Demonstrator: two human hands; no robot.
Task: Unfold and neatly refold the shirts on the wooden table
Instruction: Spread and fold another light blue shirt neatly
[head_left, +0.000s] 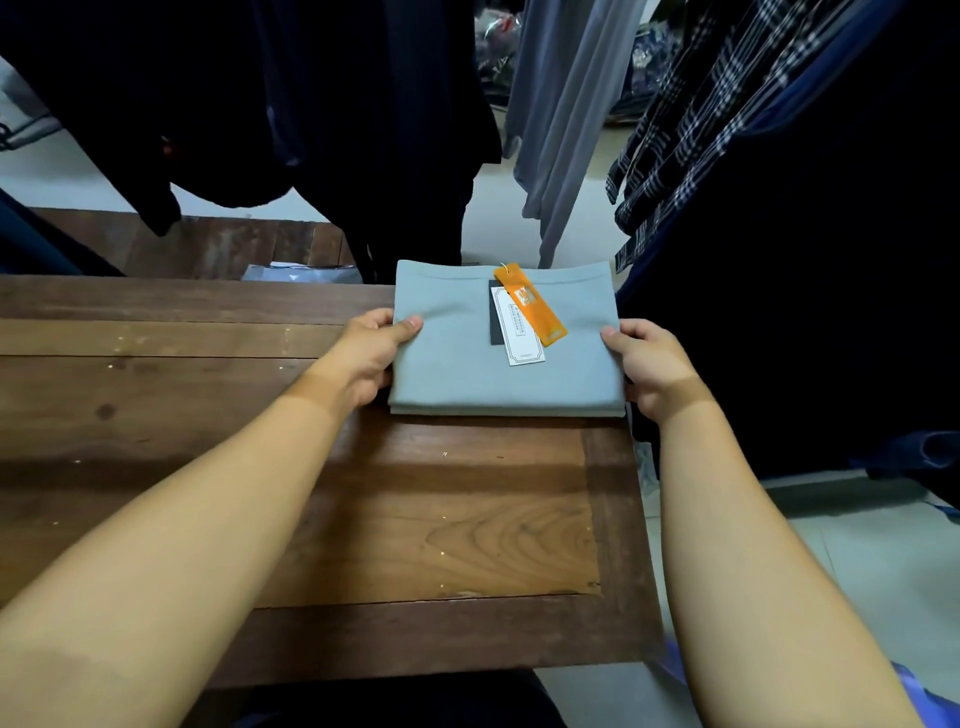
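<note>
A light blue-grey shirt (457, 358) lies folded into a neat rectangle at the far right end of the wooden table (363, 519). An orange tag (532, 304), a white tag (519, 332) and a dark tag lie on top of it. My left hand (371, 353) grips the shirt's left edge, thumb on top and fingers underneath. My right hand (652, 366) grips the right edge the same way. The shirt's right side reaches the table's right edge.
Dark garments (311, 104) hang over the far side of the table. A grey garment (566, 104) and a plaid shirt (691, 130) hang to the right. A pale plastic bag (301, 273) lies behind the table. Tiled floor (857, 545) lies to the right.
</note>
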